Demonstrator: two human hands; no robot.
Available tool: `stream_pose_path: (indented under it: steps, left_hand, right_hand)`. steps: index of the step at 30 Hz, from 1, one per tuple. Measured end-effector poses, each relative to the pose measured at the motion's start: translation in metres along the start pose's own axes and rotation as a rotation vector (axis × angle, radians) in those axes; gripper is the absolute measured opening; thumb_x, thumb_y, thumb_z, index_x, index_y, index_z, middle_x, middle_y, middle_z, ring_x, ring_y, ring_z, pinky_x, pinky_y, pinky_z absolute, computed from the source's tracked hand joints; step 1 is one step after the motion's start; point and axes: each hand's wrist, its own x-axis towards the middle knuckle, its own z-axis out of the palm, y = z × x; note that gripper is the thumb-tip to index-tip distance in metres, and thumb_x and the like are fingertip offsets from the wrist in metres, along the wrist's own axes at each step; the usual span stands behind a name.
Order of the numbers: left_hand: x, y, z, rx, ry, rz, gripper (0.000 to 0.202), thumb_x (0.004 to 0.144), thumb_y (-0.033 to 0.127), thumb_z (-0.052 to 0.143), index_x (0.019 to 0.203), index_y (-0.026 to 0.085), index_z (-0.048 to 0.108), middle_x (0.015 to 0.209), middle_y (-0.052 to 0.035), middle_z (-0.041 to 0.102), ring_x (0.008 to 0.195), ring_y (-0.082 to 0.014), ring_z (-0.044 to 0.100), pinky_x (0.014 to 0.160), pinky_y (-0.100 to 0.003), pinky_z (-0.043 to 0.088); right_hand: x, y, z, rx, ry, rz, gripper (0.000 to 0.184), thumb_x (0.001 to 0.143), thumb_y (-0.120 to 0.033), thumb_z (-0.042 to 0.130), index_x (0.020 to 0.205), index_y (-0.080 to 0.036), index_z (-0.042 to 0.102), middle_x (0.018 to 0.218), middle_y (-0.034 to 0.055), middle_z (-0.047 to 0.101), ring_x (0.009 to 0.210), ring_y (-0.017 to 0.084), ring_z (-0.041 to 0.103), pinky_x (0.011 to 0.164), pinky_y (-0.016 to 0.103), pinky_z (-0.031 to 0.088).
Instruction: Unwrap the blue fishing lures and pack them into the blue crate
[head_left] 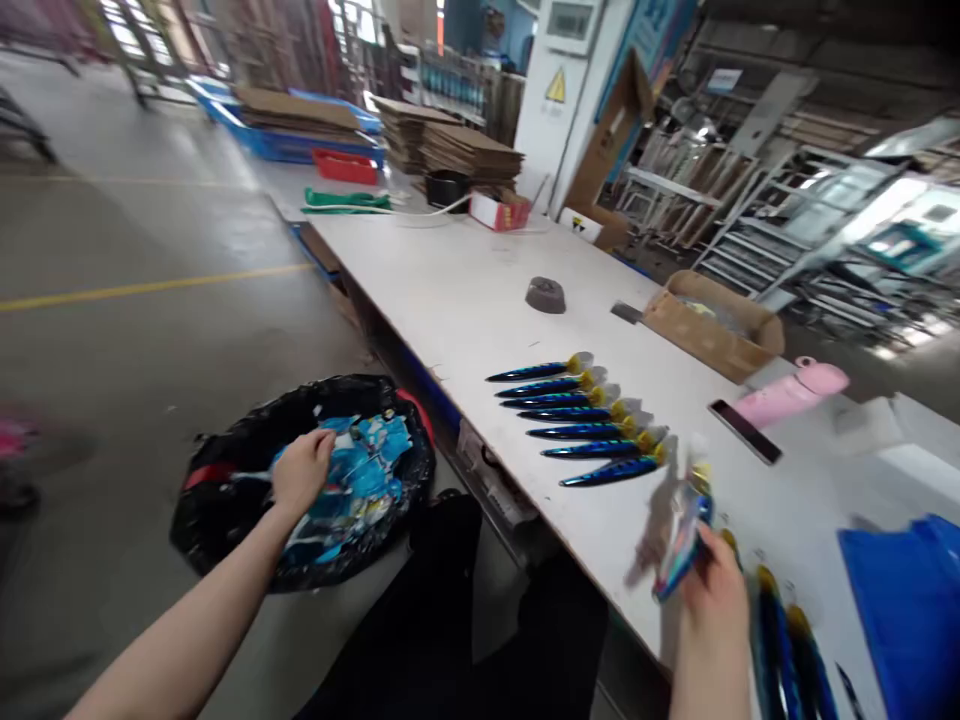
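My left hand (pixel 300 470) reaches out over a black-lined waste bin (pixel 225 520) on the floor, fingers curled, with blue packaging scraps (pixel 360 480) under it. What it holds is unclear. My right hand (pixel 716 590) is closed on a blue lure in a clear wrapper (pixel 682 535), blurred by motion, at the table's near edge. Several blue lures with yellow ends (pixel 581 420) lie in a row on the white table (pixel 465 300). More lures (pixel 787 640) lie beside my right wrist.
A blue bin (pixel 911 600) stands at the right. A phone (pixel 745 431), a pink bottle (pixel 787 395), a cardboard box (pixel 709 325) and a dark tape roll (pixel 545 294) lie further back. Cardboard stacks (pixel 465 150) fill the far end. Concrete floor lies left.
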Motion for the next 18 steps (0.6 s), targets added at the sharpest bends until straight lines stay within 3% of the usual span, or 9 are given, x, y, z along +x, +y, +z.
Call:
stream_pose_path:
  steps: [4, 6, 8, 10, 12, 15, 18]
  left_hand:
    - [0.019, 0.006, 0.004, -0.024, 0.079, -0.061, 0.04, 0.093, 0.037, 0.038, 0.107, 0.013, 0.067, 0.101, -0.0111, 0.071, 0.094, -0.0248, 0.063, 0.076, -0.029, 0.044]
    - [0.022, 0.024, 0.001, -0.059, 0.091, -0.035, 0.041, 0.095, 0.038, 0.037, 0.109, 0.014, 0.067, 0.099, -0.0093, 0.071, 0.093, -0.0232, 0.064, 0.077, -0.028, 0.045]
    - [0.015, 0.056, -0.008, -0.151, 0.108, 0.086, 0.039, 0.095, 0.037, 0.038, 0.111, 0.015, 0.066, 0.102, -0.0082, 0.071, 0.095, -0.0218, 0.064, 0.082, -0.028, 0.046]
    - [-0.002, 0.101, -0.022, -0.274, 0.102, 0.34, 0.036, 0.095, 0.036, 0.042, 0.114, 0.015, 0.063, 0.108, -0.0087, 0.069, 0.099, -0.0214, 0.063, 0.089, -0.03, 0.047]
    - [-0.026, 0.149, -0.039, -0.324, 0.023, 0.694, 0.037, 0.095, 0.036, 0.047, 0.124, 0.016, 0.057, 0.117, -0.0107, 0.065, 0.109, -0.0228, 0.061, 0.096, -0.035, 0.047]
    - [-0.058, 0.209, -0.06, -0.209, -0.158, 1.171, 0.068, 0.085, 0.036, 0.066, 0.143, 0.016, 0.039, 0.145, -0.0177, 0.046, 0.137, -0.0316, 0.039, 0.112, -0.047, 0.034]
    - [-0.072, 0.241, -0.063, -0.037, -0.322, 1.4, 0.087, 0.072, 0.028, 0.079, 0.146, 0.017, 0.034, 0.151, -0.0163, 0.04, 0.143, -0.0349, 0.029, 0.117, -0.054, 0.023]
  right_hand:
    - [-0.034, 0.008, -0.02, 0.357, 0.192, 0.107, 0.062, 0.082, -0.047, 0.049, 0.142, -0.038, 0.042, 0.148, 0.0126, 0.045, 0.124, 0.031, 0.056, 0.085, 0.054, 0.052]
    - [-0.048, 0.01, -0.021, 0.448, 0.175, 0.209, 0.063, 0.08, -0.048, 0.057, 0.14, -0.034, 0.047, 0.147, 0.0156, 0.046, 0.113, 0.033, 0.063, 0.08, 0.053, 0.055]
    - [-0.06, 0.007, -0.015, 0.352, 0.069, 0.267, 0.07, 0.074, -0.049, 0.066, 0.139, -0.027, 0.05, 0.137, 0.0188, 0.056, 0.099, 0.036, 0.069, 0.076, 0.054, 0.057]
    - [-0.069, -0.001, -0.003, 0.132, -0.063, 0.188, 0.072, 0.07, -0.044, 0.073, 0.136, -0.022, 0.053, 0.128, 0.0159, 0.064, 0.102, 0.037, 0.069, 0.086, 0.055, 0.056]
    - [-0.076, -0.013, 0.01, -0.14, -0.213, -0.025, 0.061, 0.074, -0.037, 0.071, 0.133, -0.024, 0.057, 0.129, 0.0102, 0.065, 0.116, 0.035, 0.062, 0.1, 0.053, 0.05]
    - [-0.086, -0.03, 0.025, -0.425, -0.376, -0.369, 0.05, 0.084, -0.028, 0.06, 0.134, -0.026, 0.057, 0.135, 0.0057, 0.06, 0.125, 0.028, 0.056, 0.104, 0.045, 0.048]
    - [-0.093, -0.041, 0.026, -0.565, -0.396, -0.547, 0.05, 0.089, -0.024, 0.053, 0.139, -0.022, 0.052, 0.135, 0.0079, 0.06, 0.123, 0.026, 0.058, 0.1, 0.04, 0.053]
